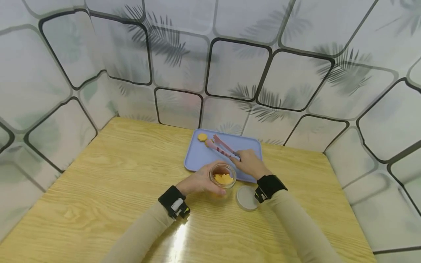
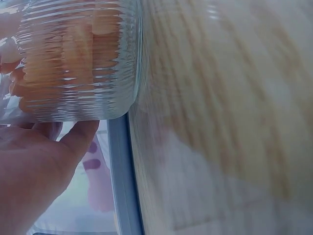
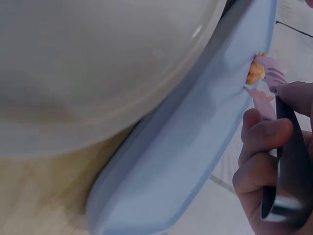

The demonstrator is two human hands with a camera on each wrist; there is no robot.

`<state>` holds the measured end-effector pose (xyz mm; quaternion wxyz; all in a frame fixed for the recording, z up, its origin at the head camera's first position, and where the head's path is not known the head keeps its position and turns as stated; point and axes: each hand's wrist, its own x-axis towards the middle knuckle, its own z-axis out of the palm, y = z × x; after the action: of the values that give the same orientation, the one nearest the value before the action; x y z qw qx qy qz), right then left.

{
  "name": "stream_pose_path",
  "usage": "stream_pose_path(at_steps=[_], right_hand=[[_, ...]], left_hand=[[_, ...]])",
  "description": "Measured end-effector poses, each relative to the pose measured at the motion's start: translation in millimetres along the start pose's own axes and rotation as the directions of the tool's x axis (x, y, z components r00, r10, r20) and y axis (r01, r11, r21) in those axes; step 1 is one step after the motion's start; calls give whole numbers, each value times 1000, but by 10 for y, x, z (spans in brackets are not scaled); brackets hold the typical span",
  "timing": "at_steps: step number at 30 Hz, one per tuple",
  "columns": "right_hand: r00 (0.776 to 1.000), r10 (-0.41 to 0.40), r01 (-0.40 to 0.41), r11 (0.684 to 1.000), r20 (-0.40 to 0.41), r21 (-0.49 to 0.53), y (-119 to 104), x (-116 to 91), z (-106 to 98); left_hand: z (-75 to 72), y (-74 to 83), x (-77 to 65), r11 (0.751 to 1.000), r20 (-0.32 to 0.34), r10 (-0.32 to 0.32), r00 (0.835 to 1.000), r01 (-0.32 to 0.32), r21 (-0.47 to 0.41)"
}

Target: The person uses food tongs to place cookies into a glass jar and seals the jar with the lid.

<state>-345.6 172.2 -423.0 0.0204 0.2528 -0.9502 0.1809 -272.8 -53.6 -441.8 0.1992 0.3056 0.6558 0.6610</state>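
My left hand (image 1: pixel 198 180) grips an open ribbed glass jar (image 2: pixel 128 58) around its side at the tray's near edge. Yellow-orange pieces (image 1: pixel 223 179) show inside the jar. With my right hand (image 1: pixel 249 162) I hold a pair of tongs (image 1: pixel 217 148) with pink tips and metal handles, reaching over a blue tray (image 1: pixel 204 159). A round yellow biscuit-like piece (image 1: pixel 202 137) lies in the tray's far left corner. Beside it, a second yellow piece (image 3: pixel 255 71) is at the tong tips, partly covered by them; I cannot tell whether they pinch it.
A whitish round lid (image 1: pixel 246 198) lies on the wooden table (image 1: pixel 131 175) right of the jar, below my right wrist. Patterned curtain-like sheets (image 1: pixel 181 73) stand behind the table and at both sides.
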Motion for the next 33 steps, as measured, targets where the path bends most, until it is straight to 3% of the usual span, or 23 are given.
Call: stream_pose_path(at_steps=[8, 18, 22, 27, 33], right_hand=[[999, 2, -1, 1000, 32, -26, -97, 91, 9], [989, -143, 142, 988, -22, -60, -35, 3, 20], [986, -168, 167, 985, -15, -54, 24, -126, -11], [984, -180, 180, 983, 6, 37, 47, -374, -122], [984, -172, 177, 978, -57, 110, -16, -754, -359]], left_hand=[[-4, -1, -21, 1000, -3, 3, 1000, -3, 7], [-13, -15, -18, 1000, -12, 2, 1000, -2, 23], [-7, -24, -18, 1000, -23, -1, 1000, 2, 27], [-8, -40, -28, 999, -17, -23, 1000, 24, 37], [-24, -19, -17, 998, -9, -17, 1000, 18, 53]])
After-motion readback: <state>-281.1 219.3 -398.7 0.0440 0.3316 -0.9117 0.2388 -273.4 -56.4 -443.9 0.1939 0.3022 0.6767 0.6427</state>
